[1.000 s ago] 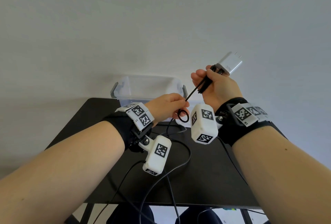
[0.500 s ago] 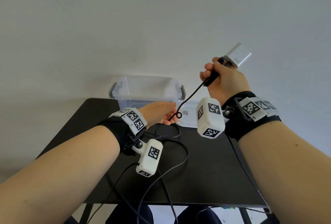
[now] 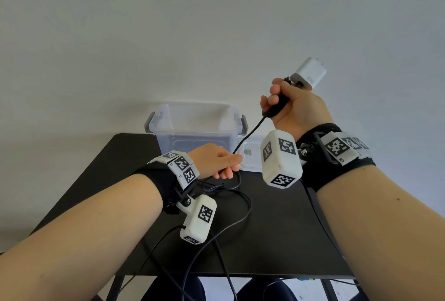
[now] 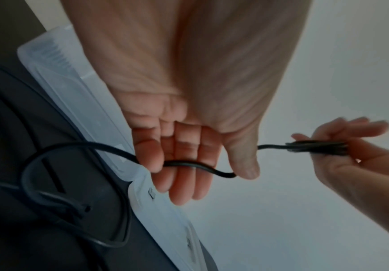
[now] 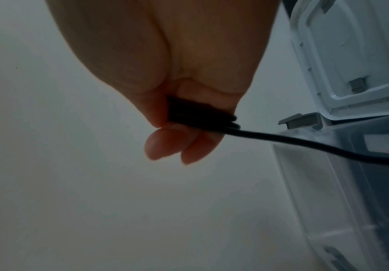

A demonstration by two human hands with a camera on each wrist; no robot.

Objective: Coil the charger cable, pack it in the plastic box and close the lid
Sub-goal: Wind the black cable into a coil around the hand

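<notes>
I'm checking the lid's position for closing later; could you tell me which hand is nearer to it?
Left. The left hand hovers at the lid's near edge, pinching the cable; the right hand is raised well above it.

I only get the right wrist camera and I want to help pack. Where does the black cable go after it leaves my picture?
Observer: It runs down to the left hand, which pinches the charger cable between its fingers and thumb.
Operator: Is it all wound up?
Observer: No. A loose loop of it lies on the black table beside the left hand.
Operator: Is there a plug on it?
Observer: Yes, a white charger plug sticks out above the right hand.
</notes>
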